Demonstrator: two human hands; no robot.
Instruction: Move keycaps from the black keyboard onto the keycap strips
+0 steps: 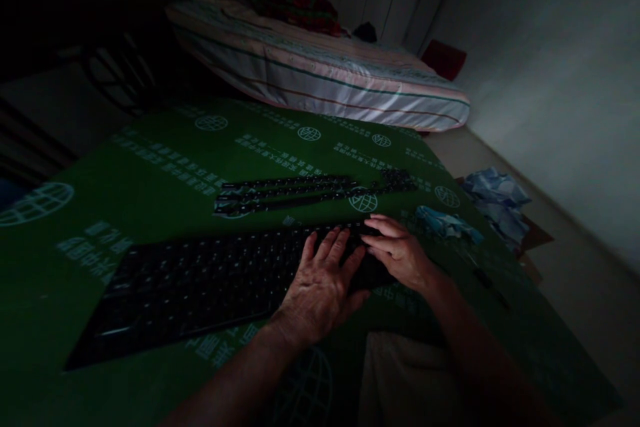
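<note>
A long black keyboard (200,280) with small white marks on its keys lies at a slant on the green tabletop. My left hand (323,280) rests palm down over its right part, fingers spread and touching the keys. At the right end of the keyboard, my right hand (400,253) has its fingertips drawn close together against the keys, beside my left index finger. Anything between those fingertips is too small and dark to make out. Behind the keyboard lie rows of loose black keycaps (285,191), with a further cluster of keycaps (397,180) at their right.
A crumpled blue wrapper (447,223) and a thin dark tool (483,275) lie right of my hands on the green tabletop (165,160). Past the table stand a bed (325,73) and, on the floor, crumpled blue-white packaging (495,197). A pale wall (565,80) rises at right.
</note>
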